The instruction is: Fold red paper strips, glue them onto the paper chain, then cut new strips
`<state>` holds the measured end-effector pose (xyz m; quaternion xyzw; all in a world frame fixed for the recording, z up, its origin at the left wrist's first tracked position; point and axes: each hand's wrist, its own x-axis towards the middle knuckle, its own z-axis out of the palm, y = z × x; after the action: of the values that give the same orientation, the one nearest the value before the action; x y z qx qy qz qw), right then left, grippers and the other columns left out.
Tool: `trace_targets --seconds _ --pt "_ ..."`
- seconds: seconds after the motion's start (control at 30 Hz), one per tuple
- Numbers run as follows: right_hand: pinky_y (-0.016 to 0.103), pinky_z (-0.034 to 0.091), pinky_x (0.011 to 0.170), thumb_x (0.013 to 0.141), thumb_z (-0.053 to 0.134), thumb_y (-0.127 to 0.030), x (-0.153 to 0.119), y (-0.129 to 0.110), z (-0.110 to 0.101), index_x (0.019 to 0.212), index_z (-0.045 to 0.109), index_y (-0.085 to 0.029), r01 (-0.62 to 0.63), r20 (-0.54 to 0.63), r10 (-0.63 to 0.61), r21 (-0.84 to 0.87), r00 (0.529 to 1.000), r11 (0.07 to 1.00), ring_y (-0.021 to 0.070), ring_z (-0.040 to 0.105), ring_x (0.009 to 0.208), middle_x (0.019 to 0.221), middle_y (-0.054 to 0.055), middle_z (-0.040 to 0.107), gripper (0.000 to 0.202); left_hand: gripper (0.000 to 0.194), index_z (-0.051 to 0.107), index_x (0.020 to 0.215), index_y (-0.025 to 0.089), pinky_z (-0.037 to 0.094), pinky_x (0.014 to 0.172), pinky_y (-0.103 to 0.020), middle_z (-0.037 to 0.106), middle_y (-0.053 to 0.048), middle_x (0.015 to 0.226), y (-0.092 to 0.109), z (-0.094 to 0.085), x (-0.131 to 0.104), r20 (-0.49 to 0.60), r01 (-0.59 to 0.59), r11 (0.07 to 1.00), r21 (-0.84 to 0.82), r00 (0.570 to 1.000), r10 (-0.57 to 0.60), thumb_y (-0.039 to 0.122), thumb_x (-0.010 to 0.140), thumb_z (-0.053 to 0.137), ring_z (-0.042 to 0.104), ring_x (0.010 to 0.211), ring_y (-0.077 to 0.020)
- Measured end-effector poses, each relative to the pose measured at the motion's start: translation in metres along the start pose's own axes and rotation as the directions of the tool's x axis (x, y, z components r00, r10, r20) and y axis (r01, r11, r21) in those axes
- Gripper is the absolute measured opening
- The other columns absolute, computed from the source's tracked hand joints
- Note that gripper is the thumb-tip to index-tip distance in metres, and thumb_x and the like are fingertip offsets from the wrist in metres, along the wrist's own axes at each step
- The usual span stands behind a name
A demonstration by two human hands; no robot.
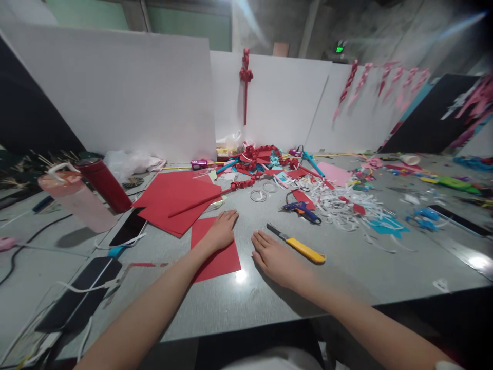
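Lying flat, fingers extended, the left hand (220, 231) crosses the far edge of a square red paper sheet (221, 264); bare grey tabletop (231, 308) separates that sheet from the flattened, straight-fingered right hand (274, 257) (a yellow-handled cutter (306, 250) lies just beside).

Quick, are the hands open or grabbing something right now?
Left hand: open, palm down on the small red sheet.
Right hand: open, palm down on the table beside the yellow cutter.

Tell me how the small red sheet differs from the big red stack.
The sheet is smaller and nearer the camera than the stack. The stack shows overlapping layers; the sheet looks single. A rod lies across the stack, none across the sheet. Both are red.
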<state>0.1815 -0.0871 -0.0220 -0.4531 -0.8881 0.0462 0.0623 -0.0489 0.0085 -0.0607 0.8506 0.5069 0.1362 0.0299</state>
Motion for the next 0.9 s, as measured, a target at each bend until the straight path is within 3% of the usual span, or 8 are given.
trace_targets --seconds 0.17,0.23,0.3,0.4,0.53,0.67,0.77,0.9 --pt "0.044 0.037 0.122 0.109 0.040 -0.033 -0.011 0.010 -0.015 0.132 0.069 -0.014 0.086 -0.101 -0.085 0.005 0.991 0.996 0.0272 0.050 0.143 0.145 0.015 0.064 0.042 0.069 0.047 0.153 0.010 0.022 0.130 -0.044 0.042 -0.016 0.165 -0.002 0.002 0.001 -0.006 -0.002 1.000 -0.005 1.000 0.002 0.001 0.085 0.040 0.035 0.155 -0.0230" --pt "0.044 0.042 0.114 0.109 0.040 -0.031 -0.020 0.026 -0.017 0.126 0.071 -0.017 -0.049 -0.196 0.044 -0.018 0.980 0.999 0.0281 0.056 0.132 0.136 0.014 0.067 0.038 0.070 0.046 0.154 0.010 0.022 0.130 -0.044 0.041 -0.016 0.165 -0.004 0.004 0.001 -0.006 -0.007 1.000 0.000 1.000 0.007 0.001 0.085 0.040 0.035 0.155 -0.0235" --pt "0.048 0.048 0.102 0.107 0.043 -0.031 -0.035 0.047 -0.014 0.141 0.060 -0.014 -0.269 -0.281 0.232 -0.100 0.931 0.958 0.0328 0.059 0.121 0.131 0.020 0.065 0.041 0.071 0.046 0.154 0.009 0.022 0.130 -0.044 0.040 -0.016 0.166 -0.006 0.006 0.002 -0.004 -0.012 1.000 0.007 1.000 0.012 0.001 0.084 0.040 0.035 0.155 -0.0240" --pt "0.044 0.050 0.087 0.106 0.046 -0.036 -0.061 0.079 -0.004 0.137 0.061 -0.014 -0.419 -0.250 0.369 -0.189 0.895 0.888 0.0333 0.062 0.103 0.109 0.019 0.065 0.040 0.073 0.046 0.154 0.010 0.022 0.130 -0.045 0.040 -0.015 0.166 -0.006 0.006 0.002 0.000 -0.014 1.000 0.011 1.000 0.014 0.002 0.082 0.042 0.034 0.156 -0.0245" --pt "0.034 0.046 0.073 0.110 0.036 -0.034 -0.081 0.086 0.001 0.148 0.053 -0.018 -0.303 -0.151 0.283 -0.131 0.947 0.944 0.0234 0.062 0.083 0.105 0.012 0.062 0.044 0.072 0.047 0.153 0.011 0.022 0.130 -0.046 0.040 -0.016 0.166 -0.002 0.003 0.002 0.008 0.005 1.000 -0.001 1.000 -0.005 0.002 0.082 0.042 0.035 0.155 -0.0255" --pt "0.027 0.040 0.066 0.111 0.036 -0.032 -0.073 0.048 -0.007 0.160 0.037 -0.031 -0.102 -0.047 0.097 -0.118 0.994 0.988 0.0161 0.059 0.073 0.101 0.005 0.062 0.049 0.070 0.048 0.152 0.009 0.021 0.130 -0.045 0.041 -0.018 0.165 0.000 0.001 0.002 0.005 0.009 1.000 -0.014 1.000 -0.009 0.002 0.083 0.041 0.035 0.155 -0.0257" --pt "0.028 0.039 0.065 0.110 0.039 -0.025 -0.056 0.020 -0.012 0.159 0.037 -0.031 0.014 0.005 -0.013 -0.167 1.000 0.986 0.0173 0.062 0.076 0.102 0.005 0.064 0.050 0.070 0.047 0.153 0.009 0.021 0.130 -0.045 0.041 -0.017 0.165 0.000 0.000 0.001 0.004 0.004 1.000 -0.009 1.000 -0.004 0.003 0.084 0.041 0.035 0.155 -0.0244" --pt "0.030 0.040 0.063 0.106 0.041 -0.018 -0.036 0.011 -0.012 0.153 0.043 -0.023 0.048 0.049 -0.038 -0.220 0.998 0.974 0.0208 0.066 0.081 0.104 0.009 0.067 0.048 0.071 0.047 0.153 0.009 0.021 0.130 -0.045 0.040 -0.017 0.166 0.000 0.000 0.001 0.007 0.004 1.000 -0.010 1.000 -0.004 0.002 0.083 0.042 0.034 0.156 -0.0239"
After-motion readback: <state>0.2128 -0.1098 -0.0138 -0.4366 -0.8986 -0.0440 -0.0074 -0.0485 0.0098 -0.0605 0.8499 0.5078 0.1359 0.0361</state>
